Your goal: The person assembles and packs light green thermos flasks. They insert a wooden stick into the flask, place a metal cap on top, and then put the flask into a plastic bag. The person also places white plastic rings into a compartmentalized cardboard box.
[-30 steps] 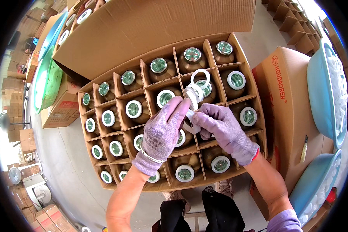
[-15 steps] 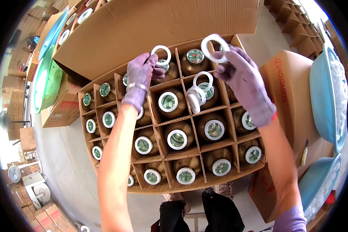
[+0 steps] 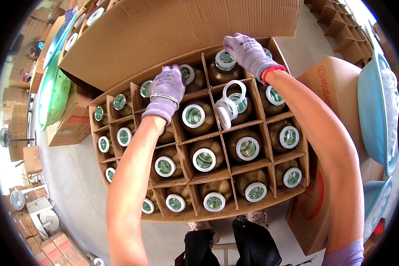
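Note:
Both my hands wear light purple knit gloves and work along the far row of jars in a divided cardboard box (image 3: 195,179). My left hand (image 3: 167,88) is closed, its fingertips at the left edge of a white ring (image 3: 193,74) around a jar mouth. At the jar to its right, my right hand (image 3: 247,52) pinches a white ring (image 3: 225,68) at the mouth; its fingertips are partly hidden. Several loose white rings (image 3: 224,116) lie stacked and tilted on a jar nearer me. Most nearer jars (image 3: 204,159) have white rings around their greenish openings.
The box's raised flap (image 3: 177,35) stands behind the jars. Blue basins (image 3: 371,106) of white parts are at the right, beside a closed carton (image 3: 330,84). A green basin (image 3: 55,91) stands at the left, near another divided box.
My right hand has moved left and down, bringing its white ring onto a far-row jar mouth. My left hand has turned knuckles-up, and its ring now sits lower around the jar mouth.

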Demonstrator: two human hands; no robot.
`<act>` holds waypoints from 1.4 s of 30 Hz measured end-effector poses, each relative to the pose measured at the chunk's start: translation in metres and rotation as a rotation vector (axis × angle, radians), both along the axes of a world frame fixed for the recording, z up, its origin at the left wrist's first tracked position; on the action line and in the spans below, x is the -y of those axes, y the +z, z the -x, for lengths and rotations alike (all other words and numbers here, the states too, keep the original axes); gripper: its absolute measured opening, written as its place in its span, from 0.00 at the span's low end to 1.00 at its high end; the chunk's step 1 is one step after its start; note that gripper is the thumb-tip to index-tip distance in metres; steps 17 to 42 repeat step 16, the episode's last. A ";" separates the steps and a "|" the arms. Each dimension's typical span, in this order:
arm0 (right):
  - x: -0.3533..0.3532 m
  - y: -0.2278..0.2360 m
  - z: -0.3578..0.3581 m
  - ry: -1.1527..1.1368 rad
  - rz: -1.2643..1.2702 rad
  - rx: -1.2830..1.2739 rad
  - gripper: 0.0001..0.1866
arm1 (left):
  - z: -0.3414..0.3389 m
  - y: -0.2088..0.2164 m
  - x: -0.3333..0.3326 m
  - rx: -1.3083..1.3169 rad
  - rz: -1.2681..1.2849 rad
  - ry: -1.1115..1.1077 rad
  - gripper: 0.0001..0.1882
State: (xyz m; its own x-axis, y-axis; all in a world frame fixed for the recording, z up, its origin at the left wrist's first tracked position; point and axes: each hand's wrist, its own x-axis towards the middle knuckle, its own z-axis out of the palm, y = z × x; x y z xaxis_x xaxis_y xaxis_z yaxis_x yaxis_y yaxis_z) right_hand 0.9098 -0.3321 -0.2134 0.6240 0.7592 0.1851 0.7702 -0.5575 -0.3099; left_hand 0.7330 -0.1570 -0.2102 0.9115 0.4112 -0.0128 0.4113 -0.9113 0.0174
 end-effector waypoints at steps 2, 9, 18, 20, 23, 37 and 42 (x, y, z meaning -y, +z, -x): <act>-0.005 -0.001 0.010 0.017 0.058 -0.001 0.12 | 0.004 -0.010 -0.005 0.088 0.012 -0.038 0.18; 0.012 -0.010 0.018 0.091 0.068 0.068 0.14 | 0.003 -0.007 -0.001 0.162 0.199 -0.177 0.24; 0.014 0.020 0.030 0.360 0.285 0.047 0.28 | -0.002 0.014 0.015 -0.088 0.016 -0.171 0.28; 0.014 0.020 0.030 0.360 0.285 0.047 0.28 | -0.002 0.014 0.015 -0.088 0.016 -0.171 0.28; 0.014 0.020 0.030 0.360 0.285 0.047 0.28 | -0.002 0.014 0.015 -0.088 0.016 -0.171 0.28; 0.014 0.020 0.030 0.360 0.285 0.047 0.28 | -0.002 0.014 0.015 -0.088 0.016 -0.171 0.28; 0.014 0.020 0.030 0.360 0.285 0.047 0.28 | -0.002 0.014 0.015 -0.088 0.016 -0.171 0.28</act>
